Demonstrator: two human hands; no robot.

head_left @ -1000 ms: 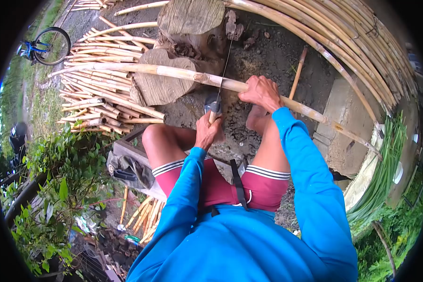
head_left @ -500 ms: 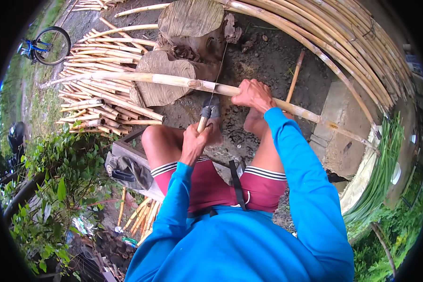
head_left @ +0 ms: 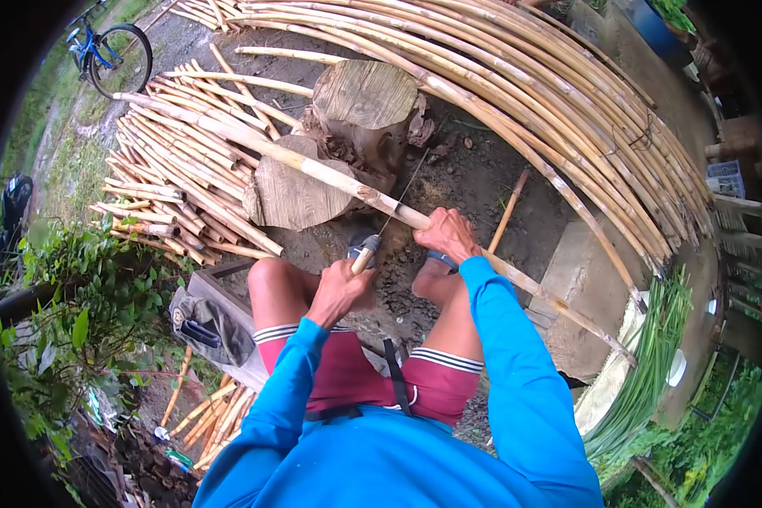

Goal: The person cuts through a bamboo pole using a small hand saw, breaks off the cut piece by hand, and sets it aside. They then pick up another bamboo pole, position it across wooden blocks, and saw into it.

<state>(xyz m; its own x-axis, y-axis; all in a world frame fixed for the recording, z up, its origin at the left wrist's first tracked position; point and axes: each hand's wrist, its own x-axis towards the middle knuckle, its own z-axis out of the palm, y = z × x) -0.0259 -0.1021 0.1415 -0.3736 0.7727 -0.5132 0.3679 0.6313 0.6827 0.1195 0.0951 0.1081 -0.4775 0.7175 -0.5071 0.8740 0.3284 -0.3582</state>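
Note:
My left hand is wrapped round the pale handle of a long, thin-bladed hand tool. Its blade is seen nearly edge-on, so saw or machete cannot be told apart. The blade crosses a long bamboo pole just left of my right hand; whether it has cut in is unclear. My right hand grips that pole from above. The pole runs over a cut stump on the left and slopes down across my right leg's side toward the lower right.
Another stump stands behind. Short bamboo pieces are heaped at left, and long poles curve across the back and right. Green strips lie at right near a concrete block. A bench with a cap and a bicycle are at left.
The whole view has shifted and turned. The pole now slants more steeply, its left end farther up in view. Both hands keep their grips, with the blade still across the pole.

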